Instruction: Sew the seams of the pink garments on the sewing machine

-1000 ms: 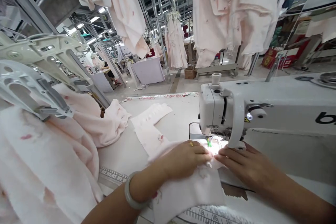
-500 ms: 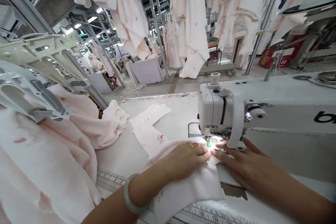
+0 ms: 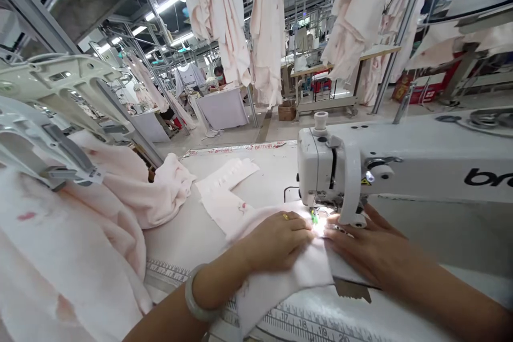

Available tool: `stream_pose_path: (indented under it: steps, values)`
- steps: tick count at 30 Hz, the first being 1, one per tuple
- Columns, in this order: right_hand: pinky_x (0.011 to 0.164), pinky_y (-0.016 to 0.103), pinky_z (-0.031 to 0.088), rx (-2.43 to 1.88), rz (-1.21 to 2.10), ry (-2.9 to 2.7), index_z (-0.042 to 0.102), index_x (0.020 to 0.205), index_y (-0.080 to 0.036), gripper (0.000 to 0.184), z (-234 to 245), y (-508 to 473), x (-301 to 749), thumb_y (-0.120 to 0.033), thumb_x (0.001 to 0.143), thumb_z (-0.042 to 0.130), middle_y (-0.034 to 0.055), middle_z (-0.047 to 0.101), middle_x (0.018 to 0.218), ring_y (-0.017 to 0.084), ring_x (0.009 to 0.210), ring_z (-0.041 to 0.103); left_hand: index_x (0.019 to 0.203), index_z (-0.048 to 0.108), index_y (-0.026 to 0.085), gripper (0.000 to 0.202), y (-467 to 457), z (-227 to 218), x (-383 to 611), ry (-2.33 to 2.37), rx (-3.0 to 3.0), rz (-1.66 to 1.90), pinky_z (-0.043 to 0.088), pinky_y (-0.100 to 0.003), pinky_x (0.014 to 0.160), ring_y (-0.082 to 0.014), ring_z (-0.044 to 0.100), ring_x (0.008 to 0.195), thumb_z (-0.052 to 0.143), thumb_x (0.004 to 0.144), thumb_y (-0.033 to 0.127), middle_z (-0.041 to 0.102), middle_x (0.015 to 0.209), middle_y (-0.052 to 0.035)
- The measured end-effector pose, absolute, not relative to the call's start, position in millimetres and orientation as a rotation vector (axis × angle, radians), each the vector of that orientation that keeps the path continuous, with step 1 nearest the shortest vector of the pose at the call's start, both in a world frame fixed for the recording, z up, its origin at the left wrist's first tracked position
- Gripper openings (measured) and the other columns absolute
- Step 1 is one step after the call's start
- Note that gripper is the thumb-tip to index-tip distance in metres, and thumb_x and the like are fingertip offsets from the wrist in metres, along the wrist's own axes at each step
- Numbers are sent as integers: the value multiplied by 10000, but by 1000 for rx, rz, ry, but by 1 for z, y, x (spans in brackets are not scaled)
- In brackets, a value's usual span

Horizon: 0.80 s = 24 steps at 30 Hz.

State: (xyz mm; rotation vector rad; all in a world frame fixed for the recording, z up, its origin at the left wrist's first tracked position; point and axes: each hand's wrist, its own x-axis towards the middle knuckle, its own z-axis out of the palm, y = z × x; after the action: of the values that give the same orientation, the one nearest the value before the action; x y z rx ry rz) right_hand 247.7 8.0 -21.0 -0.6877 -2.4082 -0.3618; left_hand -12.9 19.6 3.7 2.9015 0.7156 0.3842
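Left hand [image 3: 276, 243] and right hand [image 3: 366, 246] are pressing a pale pink fabric panel [image 3: 282, 283] flat beside the presser foot [image 3: 318, 219]; each grip is lying open, clasping nothing; the sewing machine [image 3: 320, 171] is standing on the white worktop [image 3: 272, 171].

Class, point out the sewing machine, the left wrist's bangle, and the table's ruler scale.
Sewing machine [image 3: 320, 171], head view: on its white head end.
Bangle [image 3: 187, 295], head view: on its outer curve.
Ruler scale [image 3: 303, 324], head view: on the printed numbers.
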Motion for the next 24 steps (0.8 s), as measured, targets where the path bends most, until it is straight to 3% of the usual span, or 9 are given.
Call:
stream_pose_path:
  steps: [3,6,12,16,20,24]
  values:
    - [1299,425,19,-750,-413,-2424,691,982,-235,412,-25,14,250,-239,1142,311,-13,727,747,222,818,691,1183,701,149,266,20,2,-13,733,2865,412,555,-378,1076,-207,676,1206,460,1074,180,751,1245,-110]
    - [1293,453,68,-787,-473,-2405,694,952,-238,441,-26,16,252,-301,1151,306,-8,681,666,248,828,677,1195,706,157,257,20,-1,-14,739,2864,427,556,-384,1078,-211,675,1216,479,1078,184,750,1268,-107]
    - [1272,490,119,-777,-572,-2418,717,990,-265,415,-25,15,254,-342,1145,340,4,721,748,256,871,672,1195,706,141,251,22,-6,-13,711,2891,424,540,-351,1110,-201,679,1224,484,1084,177,749,1273,-112]
    - [1211,565,197,-834,-642,-2408,735,977,-280,441,-33,21,259,-453,1129,359,49,719,767,327,966,655,1236,692,121,278,26,-10,-12,780,2889,379,531,-382,1135,-230,665,1269,468,1075,154,716,1350,-143]
    - [1113,637,305,-905,-647,-2425,752,879,-254,544,-44,26,265,-542,1114,355,106,718,820,378,1011,638,1357,609,90,468,30,-9,-12,861,2859,262,455,-394,1220,-255,549,1438,433,938,-24,645,1464,-154]
    - [1095,673,355,-986,-604,-2446,766,869,-243,584,-51,27,267,-573,1106,346,126,716,879,386,1038,643,1437,534,94,578,32,-7,-12,939,2816,214,415,-419,1256,-259,482,1498,423,885,-38,595,1520,-160]
